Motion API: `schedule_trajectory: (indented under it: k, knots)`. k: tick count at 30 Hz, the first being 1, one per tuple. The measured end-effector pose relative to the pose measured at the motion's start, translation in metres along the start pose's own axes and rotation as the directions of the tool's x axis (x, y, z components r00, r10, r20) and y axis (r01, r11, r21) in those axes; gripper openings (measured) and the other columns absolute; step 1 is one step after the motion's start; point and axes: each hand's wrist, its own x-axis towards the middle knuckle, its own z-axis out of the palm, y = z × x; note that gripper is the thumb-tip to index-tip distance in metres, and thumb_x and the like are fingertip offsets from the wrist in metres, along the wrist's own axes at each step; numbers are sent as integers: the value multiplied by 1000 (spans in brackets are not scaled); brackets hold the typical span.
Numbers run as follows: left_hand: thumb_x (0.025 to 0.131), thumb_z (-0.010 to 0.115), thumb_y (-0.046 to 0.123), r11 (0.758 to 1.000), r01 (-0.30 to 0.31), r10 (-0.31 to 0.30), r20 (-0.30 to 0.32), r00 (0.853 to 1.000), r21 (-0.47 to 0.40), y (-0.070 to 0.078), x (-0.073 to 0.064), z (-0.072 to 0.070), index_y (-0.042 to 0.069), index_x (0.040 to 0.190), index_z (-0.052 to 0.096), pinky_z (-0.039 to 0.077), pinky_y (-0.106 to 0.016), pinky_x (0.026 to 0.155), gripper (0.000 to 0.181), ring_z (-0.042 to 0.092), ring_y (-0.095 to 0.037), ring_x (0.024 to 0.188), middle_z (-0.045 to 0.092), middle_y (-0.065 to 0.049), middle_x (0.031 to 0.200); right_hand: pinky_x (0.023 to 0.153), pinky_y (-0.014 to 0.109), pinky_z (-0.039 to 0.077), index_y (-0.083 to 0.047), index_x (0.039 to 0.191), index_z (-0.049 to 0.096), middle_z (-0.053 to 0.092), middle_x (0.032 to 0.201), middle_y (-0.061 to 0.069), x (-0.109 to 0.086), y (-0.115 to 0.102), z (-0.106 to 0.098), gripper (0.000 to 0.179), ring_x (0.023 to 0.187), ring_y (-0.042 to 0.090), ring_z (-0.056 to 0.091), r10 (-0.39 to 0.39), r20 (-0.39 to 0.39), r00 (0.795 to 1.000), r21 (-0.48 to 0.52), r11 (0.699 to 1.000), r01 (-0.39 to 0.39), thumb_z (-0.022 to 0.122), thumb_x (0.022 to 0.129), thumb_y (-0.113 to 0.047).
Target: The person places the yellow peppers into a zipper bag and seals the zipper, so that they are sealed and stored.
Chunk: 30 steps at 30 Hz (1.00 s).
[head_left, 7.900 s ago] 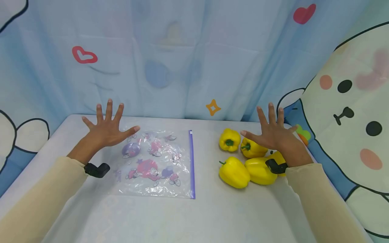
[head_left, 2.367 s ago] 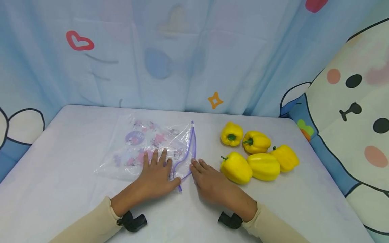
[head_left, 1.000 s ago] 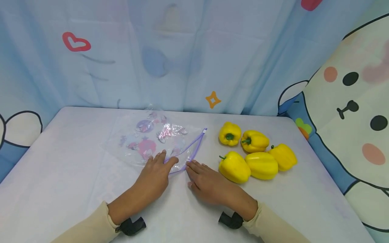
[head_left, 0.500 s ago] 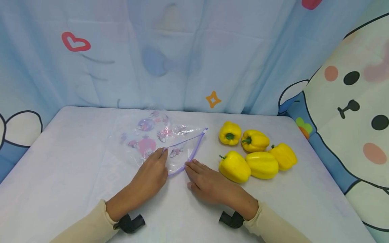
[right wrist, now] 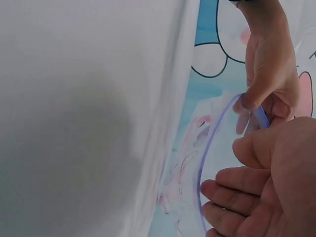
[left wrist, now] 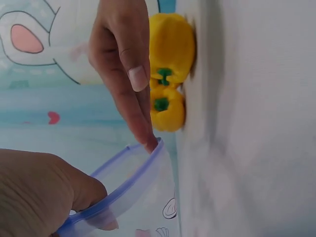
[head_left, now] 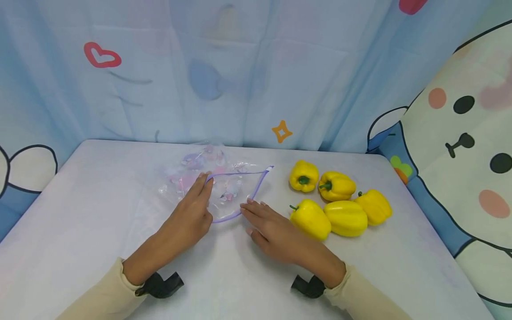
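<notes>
On the white table (head_left: pixel 72 200), in the head view, lies the clear bag (head_left: pixel 230 193), between the two hands, and the sides of its purple rim (head_left: pixel 228 218) stand apart. The left hand (head_left: pixel 188 215) pinches this rim at the bag's left; what its far fingers do, it hides itself. The right hand (head_left: pixel 278 234), its fingers rather straight, touches the bag's near edge without gripping it. Behind the left hand, the bag's outline is so transparent that it is hard to follow. To the right of the bag sit five yellow peppers (head_left: pixel 310 220). The table's far edge is just behind the bag, while the surface spreads widely to the bag's left and toward the sleeves (head_left: pixel 104 295), which the border cuts.

In the left wrist view, the left thumb (left wrist: pixel 89 192) enters the bag's mouth, and its tip shows through the film. The right hand covers part of the two peppers visible beyond the bag.

In the right wrist view, the left hand bends round the rim, across the bag. The right hand, cut off at the border, has slightly bent fingers touching the rim. The bag's print is blurred.
</notes>
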Motion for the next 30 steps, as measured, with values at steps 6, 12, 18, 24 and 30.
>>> schedule_trajectory:
  k: [6, 12, 18, 24, 30]
  knots:
    - [81, 54, -14, 999, -18, 19, 28, 999, -29, 1, -1, -13, -15, 145, 29, 44, -43, 97, 69, 18, -33, 144, 17, -23, 157, 114, 38, 19, -3, 146, 43, 37, 153, 4, -3, 1, -13, 51, 144, 15, 22, -66, -155, 986, -22, 998, 64, 55, 98, -17]
    - [78, 54, -17, 998, -60, 60, 0, 998, -22, 4, -2, -23, -14, 145, 29, 50, -38, 86, 72, 21, -33, 144, 15, -21, 159, 113, 38, 22, -4, 145, 44, 39, 152, 4, -9, 3, -30, 49, 143, 16, 24, -107, -276, 955, -16, 994, 107, 53, 99, -15]
    - [76, 50, -19, 990, -126, 125, -20, 992, -70, -1, 1, -32, -15, 146, 24, 45, -24, 60, 75, 35, -32, 136, 10, -17, 160, 108, 35, 32, -1, 140, 51, 49, 144, 7, -14, 9, -42, 43, 138, 23, 37, -206, -467, 860, -28, 975, 218, 50, 99, -12]
    - [76, 49, -16, 977, -188, 182, -69, 981, -100, -10, 2, -43, -14, 146, 25, 38, -22, 52, 75, 45, -27, 116, 14, -13, 161, 105, 34, 36, 1, 133, 58, 57, 135, 12, -20, 18, -56, 39, 128, 28, 49, -238, -586, 775, -55, 965, 255, 48, 100, -19]
    - [81, 50, -9, 963, -215, 215, -19, 977, -165, -14, 3, -45, -11, 148, 24, 38, -21, 53, 72, 51, -19, 97, 12, -7, 161, 103, 46, 39, -6, 138, 55, 53, 140, 7, -37, 30, -78, 42, 131, 26, 46, 64, -296, 953, 36, 998, -56, 56, 99, -23]
